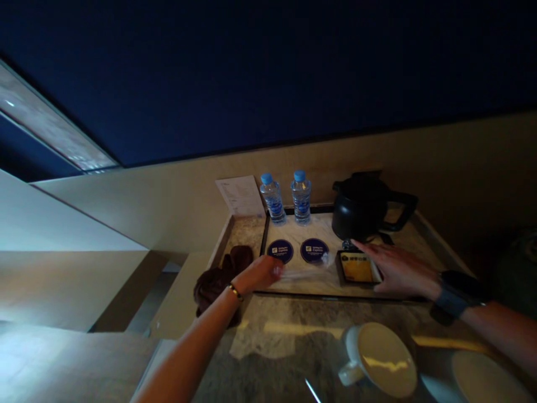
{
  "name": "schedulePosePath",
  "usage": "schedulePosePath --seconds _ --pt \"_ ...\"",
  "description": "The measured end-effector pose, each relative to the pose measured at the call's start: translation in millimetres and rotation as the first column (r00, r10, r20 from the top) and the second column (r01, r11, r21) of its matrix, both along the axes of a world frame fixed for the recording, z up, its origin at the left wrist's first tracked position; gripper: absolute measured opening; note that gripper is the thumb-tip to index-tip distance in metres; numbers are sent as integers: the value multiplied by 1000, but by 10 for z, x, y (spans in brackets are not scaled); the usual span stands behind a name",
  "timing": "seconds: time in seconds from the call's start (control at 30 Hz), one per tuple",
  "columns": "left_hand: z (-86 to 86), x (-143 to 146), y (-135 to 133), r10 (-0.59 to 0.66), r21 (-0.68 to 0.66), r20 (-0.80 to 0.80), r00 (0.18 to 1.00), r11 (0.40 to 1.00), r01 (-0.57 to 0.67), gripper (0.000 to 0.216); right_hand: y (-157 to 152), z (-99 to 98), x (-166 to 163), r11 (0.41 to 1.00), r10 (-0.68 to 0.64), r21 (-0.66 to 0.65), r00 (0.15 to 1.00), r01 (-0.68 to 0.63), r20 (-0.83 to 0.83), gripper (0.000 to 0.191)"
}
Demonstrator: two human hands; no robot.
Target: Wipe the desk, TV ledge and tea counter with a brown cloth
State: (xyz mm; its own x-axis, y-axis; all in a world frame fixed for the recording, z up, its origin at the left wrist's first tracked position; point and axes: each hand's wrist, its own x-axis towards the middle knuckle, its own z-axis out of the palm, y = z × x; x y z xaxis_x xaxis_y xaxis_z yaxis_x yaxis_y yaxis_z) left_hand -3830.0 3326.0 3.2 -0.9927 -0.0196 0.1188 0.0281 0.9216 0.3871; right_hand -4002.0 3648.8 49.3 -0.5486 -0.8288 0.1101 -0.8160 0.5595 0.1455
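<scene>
- Broadly, a marble tabletop [293,336] carries a tray [312,286] with a black kettle [361,210].
- Right hand [398,268] lies flat, fingers spread, on a small sachet box [356,267] before the kettle.
- Left hand [262,274], grip loosely curled, touches a clear wrapper [306,273] beside two round blue coasters [297,251].

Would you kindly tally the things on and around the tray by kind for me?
Water bottles: 2
Round blue coasters: 2
Black kettle: 1
Sachet box: 1
White cup: 1
Dark cloth: 1
Paper card: 1
Total: 9
</scene>
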Motion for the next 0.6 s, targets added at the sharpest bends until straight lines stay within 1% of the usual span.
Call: schedulePosePath --seconds 0.07,0.13,0.17,0.2,0.23,0.27,0.3,0.33,0.37,0.4,0.43,0.47,0.5,0.53,0.6 --pt "44 72 -29 -4 157 -35 999 988 9 6 43 -16 -46 1000 -14 -4 1000 14 15 111" --pt "73 139 -25 -7 290 -63 998 957 25 12 60 -22 -70 1000 -9 -22 999 10 50 112" --pt "82 168 -10 -7 361 -78 997 932 35 15 50 -17 -65 998 10 -56 998 -6 65 111" --pt "88 192 15 -8 457 -90 996 888 48 19 25 -5 -44 993 33 -114 996 -24 78 107" --pt "94 211 48 -10 572 -99 995 818 65 25 -17 13 -5 981 65 -191 993 -46 95 101" --pt "101 223 90 -13 689 -102 995 720 80 31 -76 35 52 957 105 -283 986 -65 130 94" --pt "111 230 139 -15 789 -103 995 607 91 37 -152 61 127 924 157 -374 969 -75 192 87" --pt "124 230 196 -15 861 -102 995 499 96 43 -240 87 215 890 217 -451 934 -70 283 81" --pt "140 226 257 -10 902 -102 995 421 97 46 -338 112 311 860 282 -507 875 -49 394 78" --pt "160 218 319 -6 916 -100 995 390 95 47 -437 136 408 835 343 -550 789 -9 509 76" --pt "181 208 380 -5 920 -99 995 380 93 47 -531 158 498 813 394 -581 693 45 604 74" --pt "201 198 436 -15 922 -95 995 376 94 46 -613 177 575 792 427 -602 610 104 668 72" --pt "218 190 483 -32 922 -90 995 374 95 45 -677 195 635 771 449 -617 553 158 702 69" --pt "229 185 519 -49 922 -85 995 375 97 45 -720 211 677 747 462 -633 525 204 715 67" --pt "228 187 555 -62 919 -81 995 381 99 45 -741 238 707 716 475 -655 520 241 710 64"
